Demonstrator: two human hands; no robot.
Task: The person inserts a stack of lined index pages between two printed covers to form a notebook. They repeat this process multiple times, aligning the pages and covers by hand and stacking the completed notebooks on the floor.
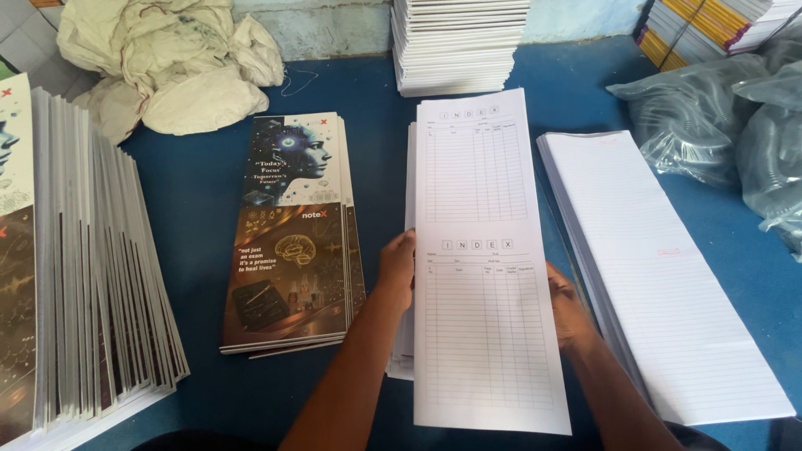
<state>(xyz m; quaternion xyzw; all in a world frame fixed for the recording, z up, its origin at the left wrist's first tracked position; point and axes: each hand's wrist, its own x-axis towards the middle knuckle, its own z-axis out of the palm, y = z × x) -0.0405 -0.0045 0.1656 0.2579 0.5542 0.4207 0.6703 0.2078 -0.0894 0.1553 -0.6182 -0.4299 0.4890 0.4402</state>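
A long white sheet (480,250) printed with two ruled tables is held flat above a pile of the same sheets (408,334) on the blue table (200,184). My left hand (396,269) grips its left edge, thumb on top. My right hand (566,311) holds its right edge, mostly hidden under the paper. To the left lies a small stack of printed covers (292,234) with a dark picture design. To the right sits a stack of lined white pages (660,267).
A tall fanned pile of covers (92,276) fills the left edge. Crumpled cloth sacks (167,67) lie at the back left. A white paper stack (459,42) stands at the back. Grey plastic bags (727,125) and yellow-edged books (710,25) are at the right.
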